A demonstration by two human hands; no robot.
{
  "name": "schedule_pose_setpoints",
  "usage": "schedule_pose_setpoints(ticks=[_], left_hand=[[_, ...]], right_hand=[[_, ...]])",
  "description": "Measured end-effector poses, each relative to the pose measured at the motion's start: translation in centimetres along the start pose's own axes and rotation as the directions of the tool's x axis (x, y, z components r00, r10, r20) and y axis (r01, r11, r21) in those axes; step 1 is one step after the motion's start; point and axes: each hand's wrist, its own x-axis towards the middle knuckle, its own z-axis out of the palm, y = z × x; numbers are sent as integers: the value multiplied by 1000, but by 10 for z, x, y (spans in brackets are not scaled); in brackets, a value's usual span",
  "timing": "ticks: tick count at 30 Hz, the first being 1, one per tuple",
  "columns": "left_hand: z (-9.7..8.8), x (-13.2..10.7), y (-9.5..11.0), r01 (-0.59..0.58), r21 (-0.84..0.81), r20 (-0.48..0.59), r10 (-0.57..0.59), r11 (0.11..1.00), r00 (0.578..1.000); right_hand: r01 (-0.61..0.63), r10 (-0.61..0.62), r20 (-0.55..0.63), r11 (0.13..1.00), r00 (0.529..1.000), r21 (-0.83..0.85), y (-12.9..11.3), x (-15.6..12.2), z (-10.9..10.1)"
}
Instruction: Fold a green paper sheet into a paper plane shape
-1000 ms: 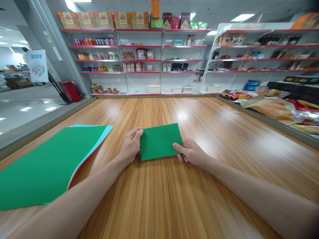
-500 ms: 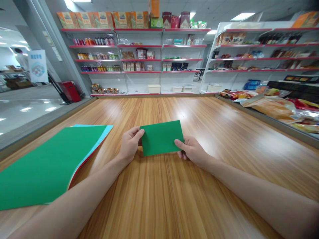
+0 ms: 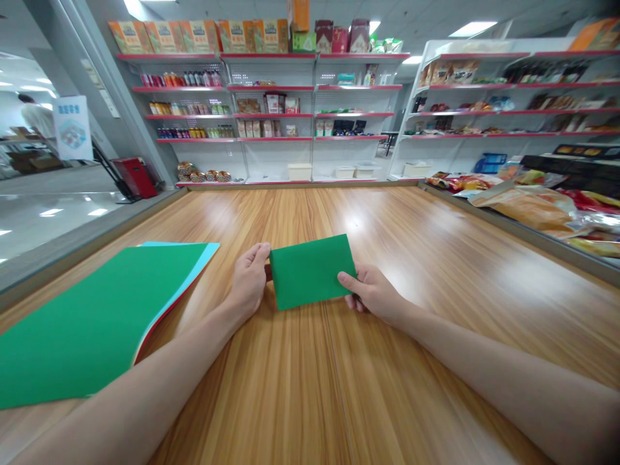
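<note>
A small green rectangle of folded paper point(image 3: 310, 271) is held up above the wooden table, tilted with its right side higher. My left hand point(image 3: 249, 278) is closed at its upper left edge, thumb at the corner and the other fingers partly hidden behind. My right hand point(image 3: 371, 290) pinches the lower right edge, with the thumb on the front face and fingers behind. To the left of my left arm lies a stack of large coloured sheets point(image 3: 97, 310), green on top, with light blue and red edges showing beneath.
The wooden table point(image 3: 436, 361) has a raised rim. Packaged snacks point(image 3: 527, 206) lie beyond its right edge. Shelves point(image 3: 276, 139) of boxes and bottles stand behind it. At the far left are a sign board point(image 3: 73, 128), a red box point(image 3: 135, 177) and a person point(image 3: 37, 117).
My left thumb has slid from the front of the green paper to its upper left corner. The paper's left side has tipped slightly lower. My right hand keeps its hold.
</note>
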Motion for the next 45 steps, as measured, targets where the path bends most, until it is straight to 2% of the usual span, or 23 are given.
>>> schedule_pose_setpoints(ticks=[2, 5, 7, 10, 12, 14, 17, 19, 20, 22, 24, 25, 27, 31, 33, 35, 37, 41, 43, 45], left_hand=[[1, -2, 1, 32, 11, 45, -32, 999, 998], [2, -5, 3, 111, 93, 203, -128, 989, 971], [1, -6, 6, 167, 149, 260, -201, 975, 944], [-2, -8, 12, 279, 184, 313, -326, 942, 892], [-2, -11, 16, 319, 232, 382, -387, 919, 839], [1, -16, 18, 312, 314, 461, -431, 897, 776], [14, -26, 19, 258, 413, 599, -474, 873, 645], [25, -32, 17, 175, 416, 678, -433, 892, 594], [30, -35, 15, 126, 409, 694, -398, 904, 600], [36, -37, 12, 68, 393, 671, -336, 917, 661], [38, -37, 8, 76, 397, 608, -324, 915, 725], [38, -37, 7, 95, 403, 582, -335, 910, 741], [36, -36, 6, 125, 425, 562, -369, 896, 740], [37, -36, 9, 148, 440, 580, -407, 886, 705], [40, -38, 11, 126, 449, 607, -406, 884, 684], [44, -40, 12, 97, 455, 618, -393, 885, 681], [45, -41, 11, 125, 450, 599, -402, 885, 692], [37, -34, 5, 281, 418, 505, -478, 864, 718], [30, -27, 3, 321, 396, 430, -483, 860, 763], [22, -18, 2, 320, 377, 327, -448, 869, 832]], right_hand=[[1, -1, -14, 1000, 1000, 15, -1, -1, 0], [-21, 20, 37, 999, 999, 26, -3, -3, -2], [-38, 33, 167, 999, 985, 27, -3, -6, -6], [-1, -46, 388, 993, 920, 120, 1, -8, -11], [-23, -78, 443, 976, 893, 217, 2, -8, -13], [-77, -37, 411, 963, 911, 257, 2, -8, -12], [-81, 6, 399, 982, 917, 172, -1, -8, -8], [-64, -6, 435, 987, 900, 146, -4, -9, -5], [-67, -13, 450, 984, 893, 163, -5, -9, -4], [-76, -26, 447, 975, 894, 210, -7, -10, -2], [-67, -33, 444, 976, 895, 207, -7, -11, -1], [-57, -35, 449, 980, 893, 191, -7, -11, -1], [-28, -42, 455, 989, 890, 148, -7, -11, -1], [33, -75, 427, 994, 901, 106, -9, -12, 1], [61, -90, 405, 995, 910, 83, -10, -13, 4], [83, -100, 390, 995, 915, 61, -12, -14, 7], [86, -101, 383, 995, 918, 58, -13, -15, 8], [46, -66, 407, 997, 911, 59, -15, -13, 2], [10, -21, 427, 1000, 904, 29, -15, -9, -6], [-8, 16, 438, 1000, 899, -20, -12, -4, -15]])
